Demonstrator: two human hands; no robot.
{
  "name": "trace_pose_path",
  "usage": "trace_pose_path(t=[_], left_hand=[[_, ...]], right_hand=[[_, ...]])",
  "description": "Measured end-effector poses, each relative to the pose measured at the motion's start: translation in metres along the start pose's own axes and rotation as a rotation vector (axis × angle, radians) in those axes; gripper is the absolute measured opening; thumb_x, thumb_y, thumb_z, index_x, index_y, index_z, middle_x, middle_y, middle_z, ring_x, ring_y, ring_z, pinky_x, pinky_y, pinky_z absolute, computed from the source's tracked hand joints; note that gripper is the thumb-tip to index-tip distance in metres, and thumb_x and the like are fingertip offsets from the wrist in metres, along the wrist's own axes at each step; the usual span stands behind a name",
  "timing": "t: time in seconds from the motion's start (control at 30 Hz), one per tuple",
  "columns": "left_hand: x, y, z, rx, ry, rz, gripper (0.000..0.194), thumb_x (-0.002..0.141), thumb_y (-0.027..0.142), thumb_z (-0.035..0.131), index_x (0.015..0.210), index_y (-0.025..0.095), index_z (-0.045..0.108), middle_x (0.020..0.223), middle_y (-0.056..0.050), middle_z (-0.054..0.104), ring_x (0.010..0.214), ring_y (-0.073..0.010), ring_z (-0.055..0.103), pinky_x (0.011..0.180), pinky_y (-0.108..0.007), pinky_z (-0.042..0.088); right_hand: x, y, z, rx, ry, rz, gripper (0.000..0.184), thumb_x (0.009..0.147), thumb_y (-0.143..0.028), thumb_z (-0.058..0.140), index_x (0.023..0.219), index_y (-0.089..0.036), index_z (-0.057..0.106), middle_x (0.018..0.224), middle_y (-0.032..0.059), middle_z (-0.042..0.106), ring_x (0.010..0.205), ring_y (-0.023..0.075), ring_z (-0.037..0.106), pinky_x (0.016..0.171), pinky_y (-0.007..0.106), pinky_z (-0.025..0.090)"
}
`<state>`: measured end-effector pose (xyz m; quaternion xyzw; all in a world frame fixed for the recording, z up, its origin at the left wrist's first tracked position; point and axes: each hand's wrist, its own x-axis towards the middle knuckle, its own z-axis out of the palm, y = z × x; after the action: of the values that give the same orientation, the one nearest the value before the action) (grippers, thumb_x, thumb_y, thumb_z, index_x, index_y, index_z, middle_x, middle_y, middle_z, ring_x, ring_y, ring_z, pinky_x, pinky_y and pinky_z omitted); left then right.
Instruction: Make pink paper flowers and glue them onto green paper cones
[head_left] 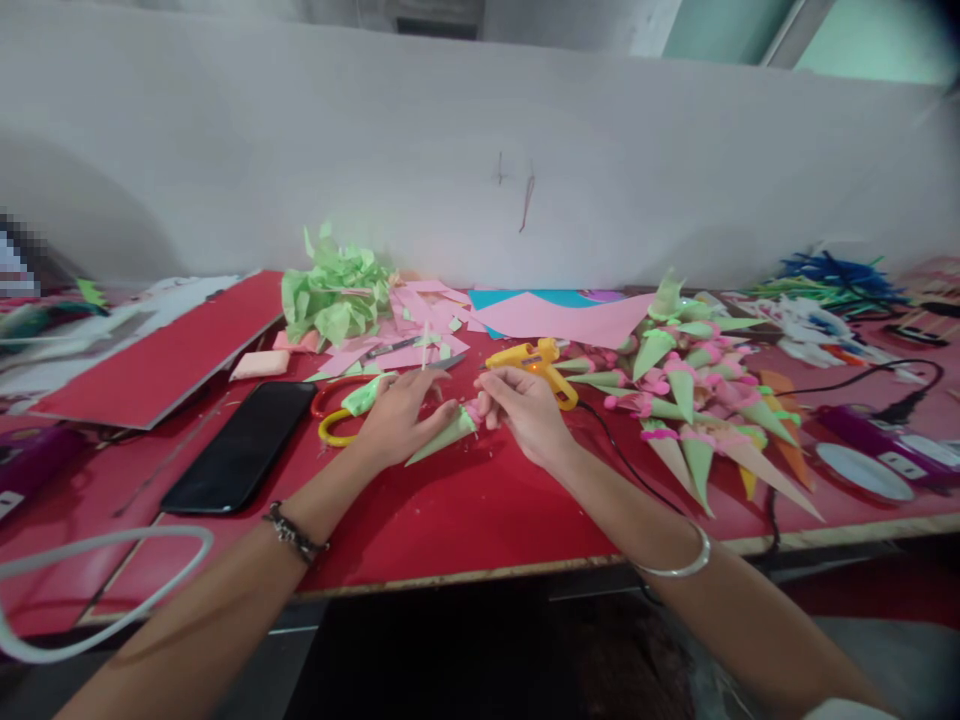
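A light green paper cone [444, 437] with pink at its wide end lies between my hands, tip toward the lower left. My left hand [401, 415] is beside it, thumb along the cone's upper edge and fingers apart from the thumb. Close to the cone's pink end, my right hand [521, 410] is pinched, thumb against fingertips; what it holds is hidden. A yellow glue gun [529, 358] lies just behind my right hand. Scissors with red and yellow handles [335, 428] rest left of my left hand, with a pale green crumpled piece [367, 396] over them.
A black phone [241, 447] lies at left, near a red board [169, 350]. Crumpled green paper [337, 290] and pink sheets [562, 315] are at the back. Several finished-looking paper cones [697, 465] are piled at right, near a white lid [864, 472] and a black cord [626, 462].
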<state>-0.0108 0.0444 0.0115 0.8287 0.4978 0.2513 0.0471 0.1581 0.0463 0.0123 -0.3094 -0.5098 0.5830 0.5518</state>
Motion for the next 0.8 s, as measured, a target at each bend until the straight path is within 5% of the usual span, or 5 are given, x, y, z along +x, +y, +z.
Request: trace_pose_path(t=[0.23,0.53,0.8], left_hand=[[0.000,0.002,0.000,-0.027,-0.039,0.039,0.044,0.082,0.046,0.037,0.112,0.016,0.046,0.097,-0.008,0.060,0.091,-0.0234,0.053,0.084,-0.040,0.033],[-0.002,0.004,0.003,-0.192,-0.158,0.119,0.048,0.076,0.046,0.048,0.114,0.017,0.046,0.109,-0.010,0.053,0.094,-0.0222,0.052,0.082,-0.036,0.040],[-0.001,-0.001,0.011,-0.264,-0.206,0.051,0.038,0.075,0.038,0.050,0.107,0.016,0.052,0.095,-0.007,0.055,0.079,-0.0177,0.053,0.069,-0.030,0.042]], right_hand=[[0.002,0.001,0.000,0.060,0.043,0.001,0.020,0.065,-0.026,0.066,0.082,-0.018,0.063,0.071,-0.0005,0.067,0.066,0.0085,0.062,0.061,0.020,0.049],[0.001,-0.001,0.001,0.029,0.067,-0.032,0.020,0.067,-0.034,0.064,0.066,-0.018,0.053,0.052,-0.0060,0.056,0.043,0.0042,0.048,0.044,0.017,0.040],[0.003,0.003,0.000,0.042,0.075,-0.021,0.016,0.063,-0.026,0.067,0.077,-0.019,0.065,0.069,-0.0013,0.063,0.064,0.0073,0.057,0.061,0.020,0.046]])
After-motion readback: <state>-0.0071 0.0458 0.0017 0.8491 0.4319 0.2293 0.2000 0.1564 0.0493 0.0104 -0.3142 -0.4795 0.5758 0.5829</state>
